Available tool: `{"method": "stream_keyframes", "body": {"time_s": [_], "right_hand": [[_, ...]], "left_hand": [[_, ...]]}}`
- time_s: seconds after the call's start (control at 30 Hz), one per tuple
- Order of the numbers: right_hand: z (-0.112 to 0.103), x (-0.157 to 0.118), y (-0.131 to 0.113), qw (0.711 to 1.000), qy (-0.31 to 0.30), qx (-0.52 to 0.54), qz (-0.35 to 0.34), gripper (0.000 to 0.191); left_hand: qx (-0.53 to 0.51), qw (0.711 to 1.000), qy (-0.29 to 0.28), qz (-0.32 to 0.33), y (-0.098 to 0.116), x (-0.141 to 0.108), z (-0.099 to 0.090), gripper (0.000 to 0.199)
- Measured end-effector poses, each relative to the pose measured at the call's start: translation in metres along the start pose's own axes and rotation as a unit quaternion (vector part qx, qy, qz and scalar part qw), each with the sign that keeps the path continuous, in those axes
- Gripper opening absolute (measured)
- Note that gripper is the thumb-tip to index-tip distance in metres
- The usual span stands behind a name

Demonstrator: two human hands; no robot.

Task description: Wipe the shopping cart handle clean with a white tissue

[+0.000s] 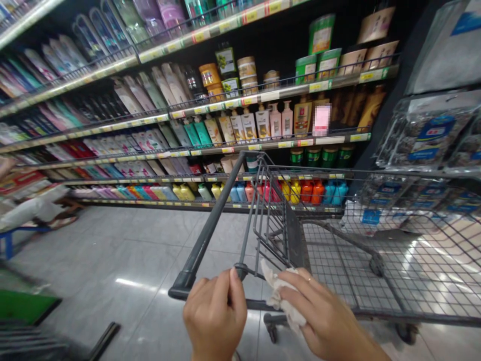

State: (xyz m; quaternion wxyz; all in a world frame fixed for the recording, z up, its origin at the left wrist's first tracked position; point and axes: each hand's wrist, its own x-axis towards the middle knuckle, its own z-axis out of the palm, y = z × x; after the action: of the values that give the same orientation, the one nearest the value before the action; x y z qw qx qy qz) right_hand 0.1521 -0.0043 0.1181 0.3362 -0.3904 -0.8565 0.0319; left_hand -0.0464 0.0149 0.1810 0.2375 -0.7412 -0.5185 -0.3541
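My left hand (215, 313) is closed around the dark side bar of a shopping cart (181, 292), close to the corner of its handle. To its right, my right hand (319, 311) grips a crumpled white tissue (280, 291) and presses it near the same bar. Part of the tissue and of the bar is hidden under my fingers. The cart's handle (215, 220) runs away from me toward the shelves. The folding child-seat frame (276, 220) stands just behind it, and the wire basket (368, 250) stretches off to the right.
Shelves (221, 150) of bottles and jars line the far side. Packaged goods (432, 135) hang at the right. A person's leg (35, 205) and a blue stool (7, 243) are at the left. A green panel (26, 306) lies at the lower left on the grey tiled floor (143, 255).
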Motion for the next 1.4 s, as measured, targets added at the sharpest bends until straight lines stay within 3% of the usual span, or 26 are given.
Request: {"method": "stream_keyframes", "body": {"time_s": [0.27,0.57,0.77,0.87,1.0,1.2,1.4], "right_hand": [[0.013,0.014,-0.022,0.993,0.011,-0.005,-0.117,0.036],[0.037,0.041,-0.034,0.991,-0.016,0.061,-0.118,0.035],[0.056,0.059,-0.033,0.986,-0.010,0.077,-0.150,0.035],[0.060,0.066,-0.030,0.987,-0.017,0.084,-0.133,0.038],[0.056,0.063,-0.023,0.990,-0.017,0.082,-0.109,0.043],[0.041,0.040,-0.003,0.989,0.034,0.111,-0.091,0.049],[0.018,0.034,0.007,0.985,-0.001,0.171,-0.006,0.031]], "left_hand": [[0.047,0.998,0.045,-0.001,-0.029,-0.008,-0.011,0.029],[0.120,0.991,0.053,0.000,-0.064,-0.007,-0.015,0.034],[0.142,0.988,0.067,-0.016,-0.086,-0.009,-0.011,0.033],[0.143,0.986,0.084,-0.012,-0.094,-0.010,-0.009,0.032],[0.144,0.984,0.105,-0.006,-0.098,-0.013,-0.007,0.031],[0.134,0.984,0.117,0.025,-0.092,-0.019,-0.009,0.027],[0.117,0.985,0.112,0.054,-0.086,-0.018,-0.010,0.035]]}}
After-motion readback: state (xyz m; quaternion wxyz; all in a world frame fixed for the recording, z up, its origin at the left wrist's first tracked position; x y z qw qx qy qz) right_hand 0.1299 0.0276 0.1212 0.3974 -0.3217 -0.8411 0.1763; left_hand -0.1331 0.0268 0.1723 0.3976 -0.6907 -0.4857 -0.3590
